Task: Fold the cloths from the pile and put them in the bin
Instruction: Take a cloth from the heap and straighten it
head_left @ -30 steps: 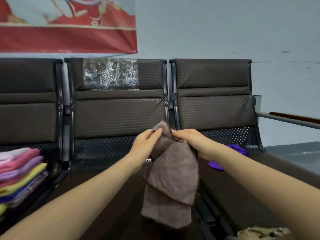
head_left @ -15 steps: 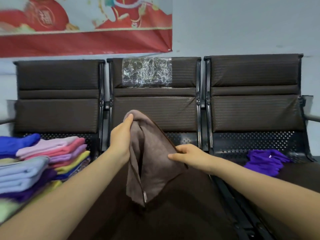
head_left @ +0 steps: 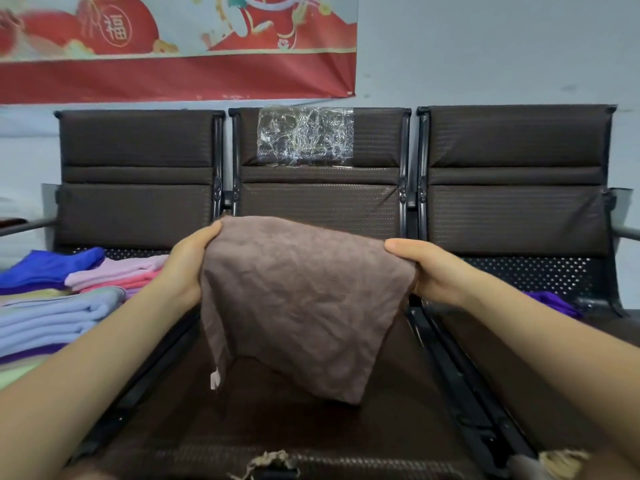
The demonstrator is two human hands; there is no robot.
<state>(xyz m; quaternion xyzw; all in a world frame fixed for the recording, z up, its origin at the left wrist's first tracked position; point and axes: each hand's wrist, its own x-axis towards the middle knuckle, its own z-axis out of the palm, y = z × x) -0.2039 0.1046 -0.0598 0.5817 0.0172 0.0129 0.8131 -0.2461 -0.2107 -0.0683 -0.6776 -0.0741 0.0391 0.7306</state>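
The brown cloth point(head_left: 304, 299) is pinched at its top corners by the left hand point(head_left: 188, 268) and right hand point(head_left: 433, 271), stretched sideways and hanging above the middle seat point(head_left: 311, 438).

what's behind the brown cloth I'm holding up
Behind the brown cloth, held by the left hand and right hand, is the middle seat. Its backrest shows above the cloth; the cloth covers the backrest's lower part and the seat's rear.
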